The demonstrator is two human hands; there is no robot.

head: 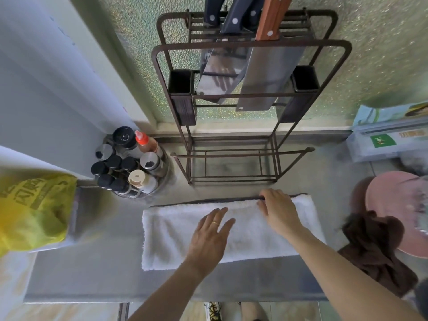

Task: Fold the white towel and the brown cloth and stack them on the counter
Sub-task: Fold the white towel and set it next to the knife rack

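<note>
Both hands rest on a folded white terry towel (176,232): left hand (209,236) flat and open, right hand (279,210) pinching its far edge beside a crumpled brown cloth (375,249).

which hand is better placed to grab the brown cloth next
The right hand, probably. The brown cloth lies crumpled just right of the white towel, beside that forearm. The left hand lies flat mid-towel, farther away.

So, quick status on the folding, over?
Left hand flat on white towel; right hand at its far edge. Brown cloth crumpled, waiting. Nothing blocking.
</note>
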